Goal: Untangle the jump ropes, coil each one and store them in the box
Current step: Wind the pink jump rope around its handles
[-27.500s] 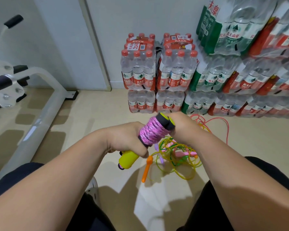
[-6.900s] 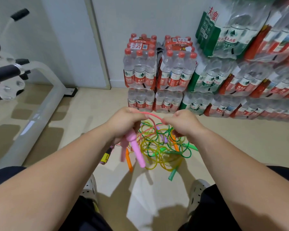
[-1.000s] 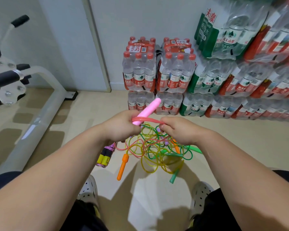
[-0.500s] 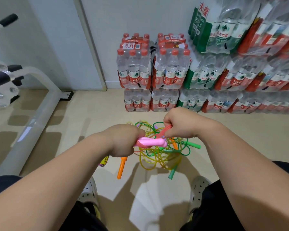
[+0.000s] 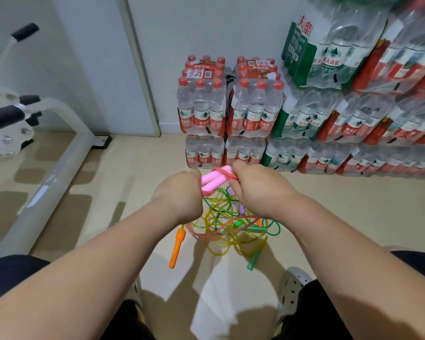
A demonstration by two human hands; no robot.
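Both hands are up over the floor here. The left hand (image 5: 179,197) is curled tight round a pair of smooth pink plastic jump-rope handles (image 5: 215,179), laid side by side so they serve as one core to wind on. The right hand (image 5: 258,190) pinches the thin red rubbery cord (image 5: 225,170) where it loops across the top of those handles. That reads to me as a coiling stroke: one hand anchors, the other lays the turn. The rest of that red cord hangs down and threads through the loose heap of yellow and green cords (image 5: 219,224) on the pale floor (image 5: 138,182) directly below the hands. Each wrap will likely have to draw it out of the heap, and a snag there is the risk. A slim orange handle (image 5: 176,249) pokes out at the heap's left, a green handle (image 5: 254,258) at its near right, and a lilac handle (image 5: 239,207) sits half hidden under the right wrist. No storage box is in view, so stowing looks a way off. Shrink-wrapped packs of water bottles (image 5: 201,104) are stacked against the wall behind.
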